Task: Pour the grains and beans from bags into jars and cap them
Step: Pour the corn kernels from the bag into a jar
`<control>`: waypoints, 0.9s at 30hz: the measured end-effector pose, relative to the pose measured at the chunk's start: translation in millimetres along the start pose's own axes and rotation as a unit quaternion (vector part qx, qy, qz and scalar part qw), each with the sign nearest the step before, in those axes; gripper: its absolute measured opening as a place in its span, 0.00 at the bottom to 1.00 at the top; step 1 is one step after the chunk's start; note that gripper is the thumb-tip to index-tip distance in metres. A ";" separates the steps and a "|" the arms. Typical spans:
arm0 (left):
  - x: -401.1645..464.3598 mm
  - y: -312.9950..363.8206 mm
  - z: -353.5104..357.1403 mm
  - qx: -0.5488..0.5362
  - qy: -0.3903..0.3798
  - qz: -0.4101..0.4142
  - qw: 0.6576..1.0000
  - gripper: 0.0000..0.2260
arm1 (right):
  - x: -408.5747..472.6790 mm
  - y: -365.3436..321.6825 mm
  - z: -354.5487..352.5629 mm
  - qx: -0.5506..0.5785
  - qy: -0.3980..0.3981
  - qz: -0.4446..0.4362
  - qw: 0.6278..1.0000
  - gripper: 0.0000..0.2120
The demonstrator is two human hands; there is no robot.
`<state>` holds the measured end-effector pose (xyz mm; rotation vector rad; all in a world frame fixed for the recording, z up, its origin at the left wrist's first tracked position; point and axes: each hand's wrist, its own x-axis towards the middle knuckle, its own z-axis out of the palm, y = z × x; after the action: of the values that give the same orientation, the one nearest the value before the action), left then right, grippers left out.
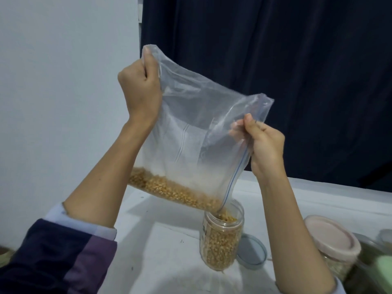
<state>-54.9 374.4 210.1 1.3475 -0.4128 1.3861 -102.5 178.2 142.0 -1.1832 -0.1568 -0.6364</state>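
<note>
Nearest, at the lower left of the frame, a dark blue and purple sleeve (63, 255) is pushed back from the left forearm, with a pale cuff at its edge. Just beyond it lies the white worktop (169, 251), and on it, low and right of centre, stands a clear jar (220, 240), uncapped and nearly full of yellow grains (218, 249). A grey-blue lid (252, 252) lies flat on the worktop just beside the jar, on its right. Further right, at the lower right edge, sits a jar with a pink lid (331, 240), capped, with pale contents below; beside it are blurred greenish shapes I cannot make out.

Above the open jar hangs a clear zip bag (197, 132), tilted so that its lowest corner dips into the jar's mouth. A band of the same yellow grains lies along the bag's lower edge, sloping down toward that corner. The right hand (265, 145), right of centre, pinches the bag's zip edge between thumb and fingers. The left hand (140, 90), higher up and left of centre, is clamped in a fist on the opposite corner, holding it high. The two hands are well apart, with the bag stretched between them.

Behind, a pale wall (63, 81) fills the left of the frame and a dark navy curtain (297, 60) the right.
</note>
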 end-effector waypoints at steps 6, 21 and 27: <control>2.3 0.9 -3.1 -0.007 0.002 -0.012 1.000 0.24 | 1.1 2.0 0.2 0.003 0.001 -0.006 1.000 0.09; -1.9 -1.1 -14.4 -0.017 -0.041 -0.102 0.994 0.24 | 1.6 8.6 -1.4 -0.034 -0.005 -0.020 0.999 0.12; -5.9 -2.6 -32.3 -0.100 -0.180 -0.164 0.965 0.08 | 0.5 16.0 -0.5 -0.075 -0.002 0.000 0.997 0.16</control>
<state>-69.5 399.5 194.5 1.4253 -0.5271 0.8055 -93.5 181.2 129.0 -1.3292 -0.1139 -0.6541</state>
